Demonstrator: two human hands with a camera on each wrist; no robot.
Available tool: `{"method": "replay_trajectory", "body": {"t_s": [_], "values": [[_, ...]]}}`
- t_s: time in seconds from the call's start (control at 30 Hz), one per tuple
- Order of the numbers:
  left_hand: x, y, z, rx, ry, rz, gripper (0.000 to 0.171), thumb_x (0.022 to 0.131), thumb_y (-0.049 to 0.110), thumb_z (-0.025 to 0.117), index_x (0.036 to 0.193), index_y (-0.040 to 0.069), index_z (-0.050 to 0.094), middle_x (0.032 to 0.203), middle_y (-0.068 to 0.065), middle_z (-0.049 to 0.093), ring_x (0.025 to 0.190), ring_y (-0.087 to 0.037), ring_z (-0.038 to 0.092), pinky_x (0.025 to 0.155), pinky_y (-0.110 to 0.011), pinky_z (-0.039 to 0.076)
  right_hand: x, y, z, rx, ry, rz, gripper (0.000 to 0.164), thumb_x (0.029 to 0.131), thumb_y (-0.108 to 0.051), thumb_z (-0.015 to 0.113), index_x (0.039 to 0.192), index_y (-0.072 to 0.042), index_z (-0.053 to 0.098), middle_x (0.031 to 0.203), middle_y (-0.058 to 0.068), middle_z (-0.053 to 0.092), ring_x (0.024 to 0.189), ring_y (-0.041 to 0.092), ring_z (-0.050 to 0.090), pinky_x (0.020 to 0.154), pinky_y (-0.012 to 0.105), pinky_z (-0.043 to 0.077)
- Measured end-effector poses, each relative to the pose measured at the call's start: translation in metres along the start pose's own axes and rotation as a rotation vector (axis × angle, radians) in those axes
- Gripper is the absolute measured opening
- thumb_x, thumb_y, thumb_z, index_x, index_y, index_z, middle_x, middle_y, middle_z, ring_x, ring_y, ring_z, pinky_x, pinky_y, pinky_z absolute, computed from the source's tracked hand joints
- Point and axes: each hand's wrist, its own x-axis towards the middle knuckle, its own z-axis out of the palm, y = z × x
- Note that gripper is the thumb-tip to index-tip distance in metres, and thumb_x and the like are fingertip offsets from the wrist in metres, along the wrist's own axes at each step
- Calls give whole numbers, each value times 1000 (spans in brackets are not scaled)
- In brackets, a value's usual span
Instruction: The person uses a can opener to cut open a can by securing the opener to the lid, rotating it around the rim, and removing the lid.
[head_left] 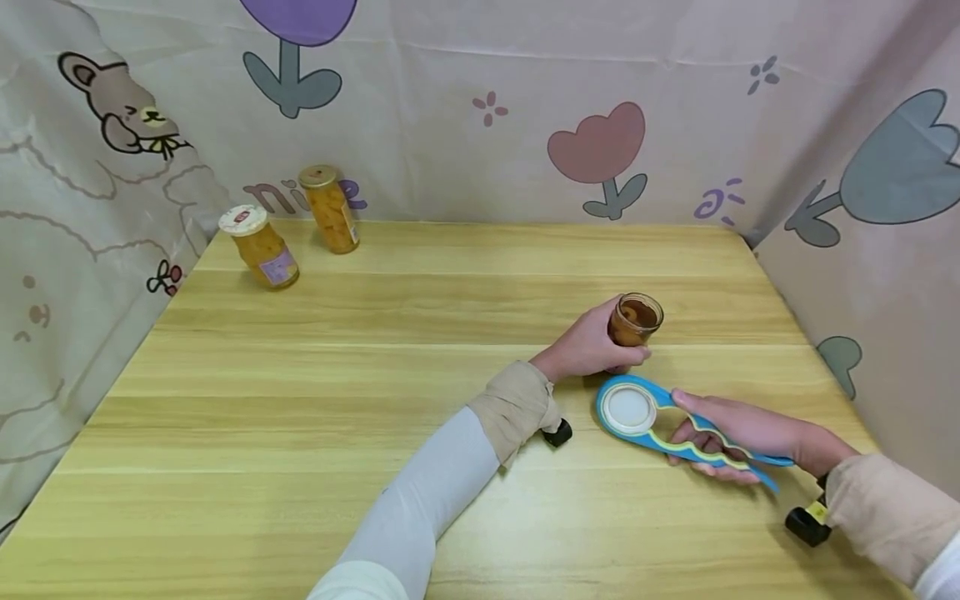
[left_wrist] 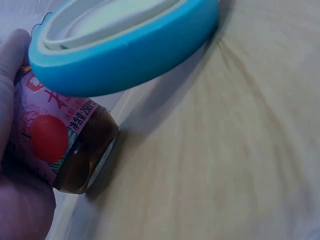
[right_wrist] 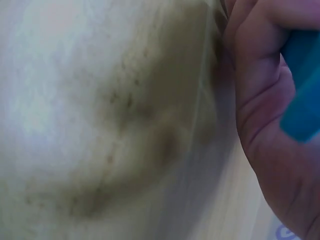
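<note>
My left hand point(head_left: 592, 342) grips a small uncapped glass jar point(head_left: 632, 330) of dark brown contents, upright on the table. In the left wrist view the jar point(left_wrist: 75, 150) shows a pink label with a red fruit. My right hand point(head_left: 750, 429) holds a blue and yellow jar opener point(head_left: 663, 443) by its wavy handles, just in front of the jar. Inside the opener's ring sits a white round disc point(head_left: 628, 408). The right wrist view shows the fingers wrapped by a blue handle end point(right_wrist: 302, 115).
Two jars with yellow-orange contents stand at the back left of the wooden table point(head_left: 300, 433): one with a white lid point(head_left: 262, 250), one with a gold lid point(head_left: 332, 212). A patterned cloth point(head_left: 465, 125) hangs behind and along the sides.
</note>
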Motion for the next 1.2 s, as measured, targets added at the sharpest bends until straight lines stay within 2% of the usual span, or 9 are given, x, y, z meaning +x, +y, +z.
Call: {"method": "replay_trajectory", "body": {"t_s": [0.17,0.33,0.53,0.7,0.97,1.2], "values": [[1,-1,1,10,-4,-4,46,81,19,76,118,13,49,85,-5,59,63,-15,59,62,-24,53,2,3,1,68,1,50,84,103,-54,7,112,9,62,71,4,57,48,11,50,41,19,36],[2,-3,0,25,-6,5,46,81,21,75,119,14,49,91,-3,60,67,-13,61,65,-22,53,5,8,-4,167,-45,87,88,102,-58,7,115,12,59,70,3,57,47,9,49,41,21,40],[3,-4,0,26,6,26,49,80,21,76,120,14,50,100,0,60,80,-10,60,73,-19,53,9,11,-11,234,-149,50,91,102,-56,2,117,16,56,70,3,58,48,9,50,44,21,42],[2,-5,0,25,6,35,49,79,21,76,120,13,50,103,1,60,86,-9,59,78,-18,51,11,12,-13,261,-194,33,93,102,-55,-1,118,17,56,73,4,62,51,11,54,47,23,47],[1,-4,0,25,3,32,49,80,21,75,121,14,50,102,0,59,84,-10,60,76,-19,52,11,11,-12,277,-181,101,96,100,-60,-1,119,16,56,85,14,69,64,19,67,52,29,54],[1,-4,0,25,8,35,50,79,20,77,121,13,51,104,1,60,89,-8,59,80,-19,51,9,11,-12,279,-218,46,94,100,-57,-3,123,15,53,92,15,69,72,19,68,54,28,55]]}}
